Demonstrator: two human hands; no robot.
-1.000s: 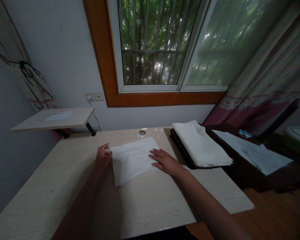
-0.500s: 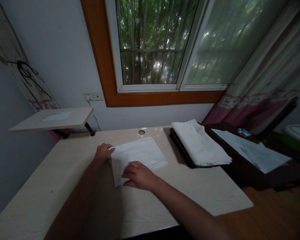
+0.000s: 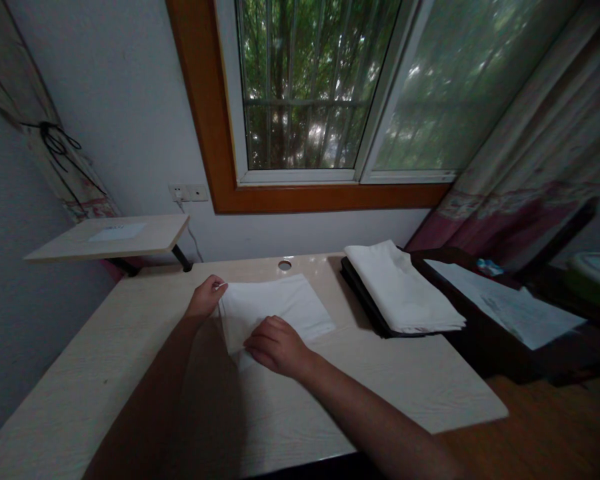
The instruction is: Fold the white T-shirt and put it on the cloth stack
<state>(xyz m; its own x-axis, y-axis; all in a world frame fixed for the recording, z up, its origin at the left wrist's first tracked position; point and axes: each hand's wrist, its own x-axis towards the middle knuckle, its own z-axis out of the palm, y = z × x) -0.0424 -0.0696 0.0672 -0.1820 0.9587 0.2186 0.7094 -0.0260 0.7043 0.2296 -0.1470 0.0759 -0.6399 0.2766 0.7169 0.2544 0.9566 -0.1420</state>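
A folded white cloth lies on the pale wooden table, its left edge lifted a little. My left hand pinches the cloth's far left corner between thumb and fingers. At the near left part, my right hand has its fingers pressed together on the cloth's edge, and the fingertips are partly hidden. Between the two hands the raised layer looks thin, with another layer showing below it.
To the right lies a stack of folded white cloth on black folded cloth. A small raised shelf stands at the back left. A round cable hole is near the back edge. Beyond the table's right side, a white sheet rests on dark furniture.
My left hand has raised the cloth's far left corner slightly. The fingers of my right hand have closed on the near left edge, which has come up off the layer below.
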